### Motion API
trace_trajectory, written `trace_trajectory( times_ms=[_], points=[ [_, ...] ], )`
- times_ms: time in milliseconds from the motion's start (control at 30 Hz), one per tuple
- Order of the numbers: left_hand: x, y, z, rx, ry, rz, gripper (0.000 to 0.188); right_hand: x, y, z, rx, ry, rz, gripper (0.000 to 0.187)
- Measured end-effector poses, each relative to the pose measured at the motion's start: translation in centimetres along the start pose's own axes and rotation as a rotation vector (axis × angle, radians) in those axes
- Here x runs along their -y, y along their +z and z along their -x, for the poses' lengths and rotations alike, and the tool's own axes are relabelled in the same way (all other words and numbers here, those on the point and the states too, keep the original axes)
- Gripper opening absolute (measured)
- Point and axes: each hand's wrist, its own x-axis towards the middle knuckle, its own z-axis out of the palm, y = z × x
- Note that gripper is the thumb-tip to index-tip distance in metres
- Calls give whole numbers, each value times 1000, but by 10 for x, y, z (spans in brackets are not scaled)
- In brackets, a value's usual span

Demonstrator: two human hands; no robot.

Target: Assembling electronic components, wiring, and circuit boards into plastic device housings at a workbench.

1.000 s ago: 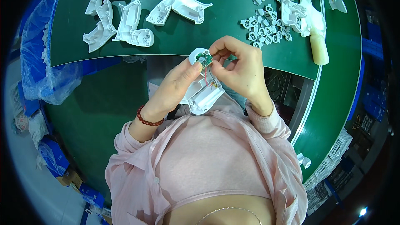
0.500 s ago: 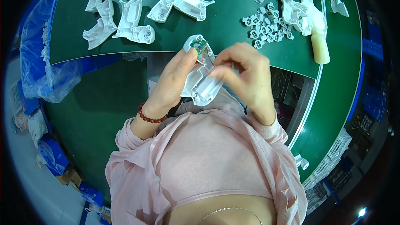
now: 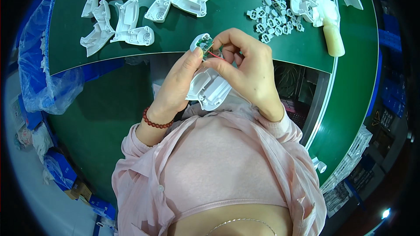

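Observation:
My left hand (image 3: 177, 81) grips a white plastic housing half (image 3: 216, 92) along its left side, its open inside facing up. At the housing's far end sits a small green circuit board (image 3: 204, 43), with my left thumb pressing at its edge. A thin red wire (image 3: 215, 55) runs from the board into the fingers of my right hand (image 3: 250, 66). The right thumb and forefinger are closed around the wire close to the board. These fingers hide part of the housing's middle and the wire's far end.
Several similar white housing halves (image 3: 131, 17) lie on the green table (image 3: 183, 39) at the far left. Small white plastic clips (image 3: 273, 19) form a pile at the far right. Beside them are more white parts and a pale yellow cylindrical handle (image 3: 333, 41). An open drawer (image 3: 302, 87) lies under the table edge.
My right hand has moved up and left along the housing, from its middle to beside the circuit board. My left hand keeps its grip. The whole view has shifted slightly.

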Motion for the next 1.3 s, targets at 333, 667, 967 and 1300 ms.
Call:
trace_trajectory(
  times_ms=[333, 667, 967, 1300],
  points=[
    [-5, 5, -1, -82, -120, 86, 47, -2, -16, -10, 302, 132, -206, 15],
    [-1, -3, -1, -16, -61, 32, 46, 0, -17, -13, 263, 137, -179, 8],
    [7, -3, -2, -86, 55, -139, 50, 4, 6, 1, -57, -43, 59, 12],
    [12, 4, -2, -166, 238, -328, 48, 2, 25, 13, -319, -97, 53, 13]
  ],
)
